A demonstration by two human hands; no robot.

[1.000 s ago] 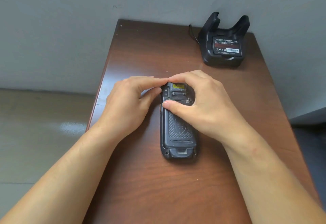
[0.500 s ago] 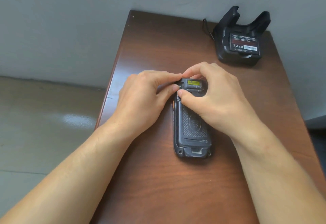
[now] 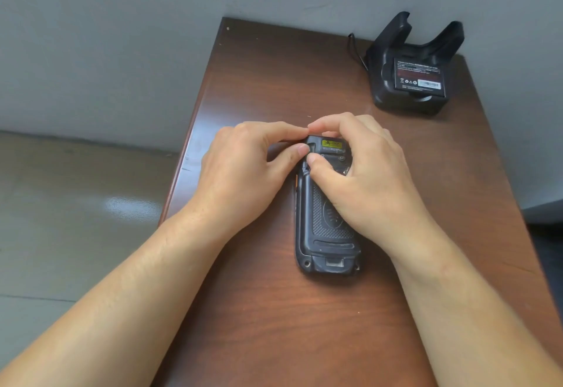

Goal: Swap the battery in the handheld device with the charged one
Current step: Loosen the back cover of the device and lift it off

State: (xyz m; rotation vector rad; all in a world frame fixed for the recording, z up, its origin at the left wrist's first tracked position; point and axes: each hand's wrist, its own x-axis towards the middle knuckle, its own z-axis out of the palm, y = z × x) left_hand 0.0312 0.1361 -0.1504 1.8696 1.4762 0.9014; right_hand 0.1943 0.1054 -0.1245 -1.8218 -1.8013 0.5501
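Head view: I see the handheld device [image 3: 327, 219] lying face down on the brown bench [image 3: 304, 325], its long axis running from me toward the wall, the yellow-labelled top end farthest off. Both hands meet at that far end. The left hand [image 3: 243, 173] comes in from the device's left, its grip narrow, thumb and forefinger pinched on the top corner. The right hand [image 3: 365, 179] lies over the device from its right, grip closed on the upper back, thumb pressed at the seam of the back cover [image 3: 330, 222], which I judge is being worked loose. Well beyond the device, to its right by the wall, the charging cradle [image 3: 411, 82] holds the charged battery [image 3: 419, 74]; the right hand is nearer it.
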